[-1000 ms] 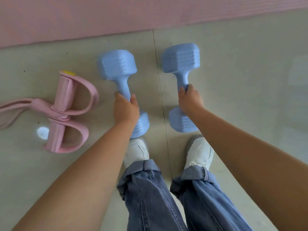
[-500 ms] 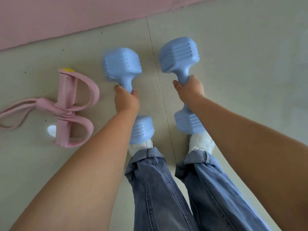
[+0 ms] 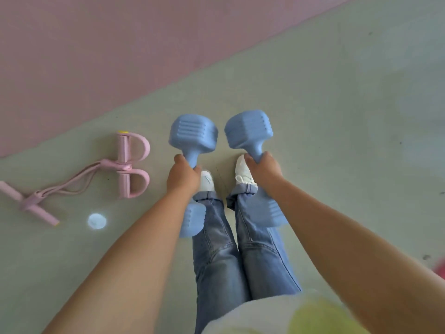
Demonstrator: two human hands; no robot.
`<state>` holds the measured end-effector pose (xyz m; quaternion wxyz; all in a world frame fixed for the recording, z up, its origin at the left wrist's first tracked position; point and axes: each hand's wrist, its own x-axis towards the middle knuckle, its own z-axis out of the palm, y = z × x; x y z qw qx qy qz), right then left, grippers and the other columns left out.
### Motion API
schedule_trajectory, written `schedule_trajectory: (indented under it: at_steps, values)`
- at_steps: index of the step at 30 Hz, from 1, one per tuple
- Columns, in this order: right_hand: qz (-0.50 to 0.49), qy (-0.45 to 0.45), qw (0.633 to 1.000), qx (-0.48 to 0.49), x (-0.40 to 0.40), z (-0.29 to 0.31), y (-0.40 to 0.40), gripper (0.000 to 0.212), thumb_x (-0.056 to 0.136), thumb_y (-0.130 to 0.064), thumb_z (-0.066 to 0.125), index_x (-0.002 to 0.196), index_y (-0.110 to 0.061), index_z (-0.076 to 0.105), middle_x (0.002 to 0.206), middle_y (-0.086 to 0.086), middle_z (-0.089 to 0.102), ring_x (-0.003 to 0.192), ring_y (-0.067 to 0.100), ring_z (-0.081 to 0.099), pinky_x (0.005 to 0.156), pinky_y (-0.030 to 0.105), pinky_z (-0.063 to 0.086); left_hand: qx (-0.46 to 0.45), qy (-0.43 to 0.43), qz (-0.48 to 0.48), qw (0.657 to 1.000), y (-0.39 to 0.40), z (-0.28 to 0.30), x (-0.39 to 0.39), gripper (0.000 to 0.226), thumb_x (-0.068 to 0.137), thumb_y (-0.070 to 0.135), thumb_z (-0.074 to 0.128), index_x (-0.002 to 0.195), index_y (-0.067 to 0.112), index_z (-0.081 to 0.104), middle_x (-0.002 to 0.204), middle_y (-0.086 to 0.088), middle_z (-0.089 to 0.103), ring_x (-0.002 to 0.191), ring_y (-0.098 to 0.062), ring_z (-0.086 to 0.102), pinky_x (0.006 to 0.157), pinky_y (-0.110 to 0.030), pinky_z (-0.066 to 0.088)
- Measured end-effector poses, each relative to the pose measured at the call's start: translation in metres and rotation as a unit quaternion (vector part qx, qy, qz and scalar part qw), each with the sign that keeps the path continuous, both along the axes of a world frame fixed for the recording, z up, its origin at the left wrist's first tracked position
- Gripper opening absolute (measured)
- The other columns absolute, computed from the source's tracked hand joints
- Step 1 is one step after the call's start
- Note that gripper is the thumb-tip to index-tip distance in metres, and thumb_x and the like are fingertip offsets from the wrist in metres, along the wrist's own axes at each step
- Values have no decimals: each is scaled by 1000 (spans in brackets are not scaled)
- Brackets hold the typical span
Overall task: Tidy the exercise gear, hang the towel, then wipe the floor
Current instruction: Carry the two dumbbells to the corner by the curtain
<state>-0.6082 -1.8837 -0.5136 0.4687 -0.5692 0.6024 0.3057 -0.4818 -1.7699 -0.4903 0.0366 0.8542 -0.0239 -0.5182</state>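
My left hand (image 3: 183,176) grips the handle of a light blue dumbbell (image 3: 192,135), which hangs in the air above my left leg. The handle of a second light blue dumbbell (image 3: 249,130) is gripped by my right hand (image 3: 265,168), with its lower head in front of my right leg. Both dumbbells are off the floor, side by side and tilted. A pink pedal resistance band (image 3: 131,165) lies on the floor to the left of my left hand, its cords running to a pink bar at the far left. No towel is in view.
A pink exercise mat (image 3: 120,56) covers the floor at the top left, its edge running diagonally. My feet in white shoes (image 3: 243,173) stand on the pale green floor (image 3: 337,116) under the dumbbells. A bright light spot (image 3: 96,221) lies near the band.
Both hands have lifted the dumbbells off the floor and higher up. The view has risen and tilted, so the floor, mat and band look farther away.
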Motion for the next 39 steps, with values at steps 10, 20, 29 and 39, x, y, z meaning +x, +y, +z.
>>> schedule_trajectory:
  at_steps: [10, 20, 29, 39]
  values:
    - [-117, -20, 992, -47, -83, 167, -33, 32, 96, -38, 42, 92, -6, 40, 67, 2, 45, 66, 23, 48, 50, 28, 32, -33, -9, -185, 982, -75, 148, -55, 39, 97, 25, 47, 125, -1, 39, 122, -20, 56, 110, -37, 57, 85, -38, 45]
    - [-271, -43, 960, -57, -226, 256, -81, 27, 95, -33, 46, 90, -6, 45, 75, 8, 48, 59, 18, 45, 54, 26, 34, -46, -40, -418, 907, -200, 234, -141, 38, 94, 21, 50, 123, -2, 45, 122, -21, 56, 108, -37, 57, 72, -33, 41]
    - [-337, -91, 933, -83, -365, 294, -237, 26, 97, -30, 43, 89, -5, 44, 84, 13, 50, 80, 23, 48, 72, 29, 36, -81, -52, -522, 848, -380, 272, -286, 33, 92, 16, 49, 121, -2, 48, 120, -22, 58, 109, -38, 57, 87, -39, 48]
    - [-286, -69, 948, -118, -468, 334, -430, 36, 97, -31, 42, 110, 1, 55, 82, 12, 54, 83, 25, 50, 74, 29, 38, -101, -61, -563, 818, -583, 310, -371, 32, 93, 15, 50, 120, -2, 50, 121, -21, 59, 97, -34, 56, 78, -38, 44]
